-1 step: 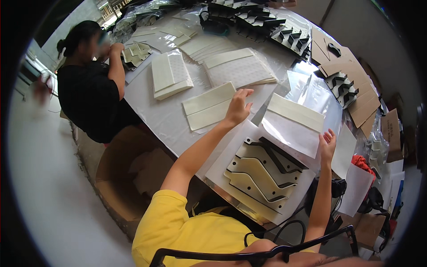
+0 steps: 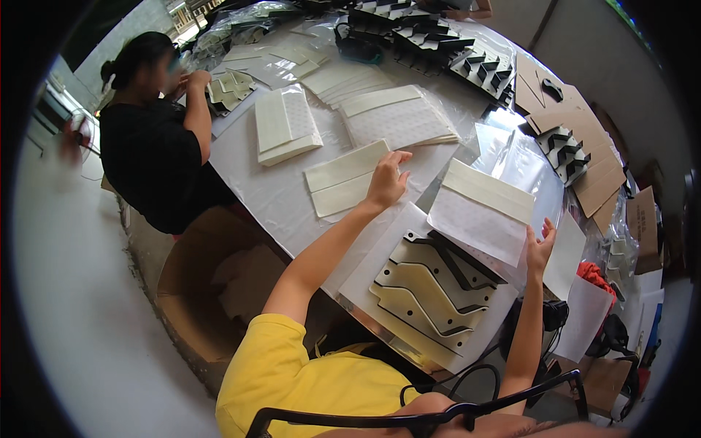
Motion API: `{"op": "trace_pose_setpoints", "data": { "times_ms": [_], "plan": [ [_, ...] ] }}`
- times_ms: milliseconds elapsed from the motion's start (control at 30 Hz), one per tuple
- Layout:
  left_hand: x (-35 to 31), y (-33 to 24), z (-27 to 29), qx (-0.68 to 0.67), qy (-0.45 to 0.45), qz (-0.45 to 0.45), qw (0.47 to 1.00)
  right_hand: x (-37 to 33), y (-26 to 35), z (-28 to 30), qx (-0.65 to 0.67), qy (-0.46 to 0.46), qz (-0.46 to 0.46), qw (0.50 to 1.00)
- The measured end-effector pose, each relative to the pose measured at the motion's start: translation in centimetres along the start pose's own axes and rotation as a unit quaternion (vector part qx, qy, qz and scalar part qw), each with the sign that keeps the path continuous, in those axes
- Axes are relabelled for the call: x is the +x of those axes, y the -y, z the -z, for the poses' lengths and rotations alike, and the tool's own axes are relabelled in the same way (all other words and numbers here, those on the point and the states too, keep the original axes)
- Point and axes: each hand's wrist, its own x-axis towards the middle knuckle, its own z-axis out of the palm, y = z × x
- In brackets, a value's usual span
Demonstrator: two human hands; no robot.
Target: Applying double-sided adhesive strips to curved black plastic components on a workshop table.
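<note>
My left hand [image 2: 387, 180] is at the right end of a cream sheet pad [image 2: 345, 177] with a fold line along it. Its thumb and fingers are apart, and no object shows between them. Beyond the near metal part lies a patterned white sheet stack [image 2: 475, 227] with a cream strip [image 2: 488, 190] along its far edge. Beside that stack's right edge is my right hand [image 2: 539, 246], fingers spread; whether it touches the edge I cannot tell. Nearest me, a cream plate with black-edged zigzag ribs [image 2: 427, 292] rests on a white sheet [image 2: 355, 288].
Two more sheet stacks [image 2: 288, 125] [image 2: 398, 117] lie farther left. Ribbed plates [image 2: 485, 69] line the far edge. Cardboard sheets [image 2: 580, 153] are on the right. A co-worker in a black shirt [image 2: 150, 150] handles a cream part at left. Below the table stands a cardboard box [image 2: 186, 281].
The whole view has shifted slightly. My right hand's fingers have spread a little beside the patterned sheet stack, whose glare has faded. My left hand stays near the cream sheet pad.
</note>
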Motion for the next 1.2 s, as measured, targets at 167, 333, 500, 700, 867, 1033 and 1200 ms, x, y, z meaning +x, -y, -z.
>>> {"op": "trace_pose_setpoints", "data": {
  "times_ms": [167, 333, 500, 700, 867, 1033, 1200],
  "plan": [
    [1.8, 4.0, 6.2, 0.025, -0.124, 0.064, 0.990, -1.7, 6.0, -1.1, -0.141, 0.002, 0.111, 0.984],
    [11.7, 13.1, 12.3, 0.211, -0.195, 0.010, 0.958, -4.6, 10.5, -1.7, -0.232, 0.047, 0.294, 0.926],
    [20.3, 19.6, 16.2, 0.330, -0.120, 0.118, 0.929, -7.6, 10.9, 1.7, -0.226, 0.086, 0.264, 0.934],
    [24.3, 22.9, 18.3, 0.428, 0.109, 0.125, 0.889, -9.3, 10.1, 6.6, -0.285, 0.031, 0.199, 0.937],
    [23.6, 21.7, 16.3, 0.552, 0.263, -0.028, 0.791, -9.2, 10.2, 6.5, -0.316, -0.028, 0.180, 0.931],
    [23.3, 19.6, 15.8, 0.567, 0.254, -0.014, 0.784, -5.9, 11.5, 1.6, -0.272, 0.033, 0.267, 0.924],
    [23.7, 20.4, 16.9, 0.566, 0.247, 0.011, 0.786, -3.8, 13.0, -1.1, -0.248, 0.075, 0.303, 0.917]
  ]
}}
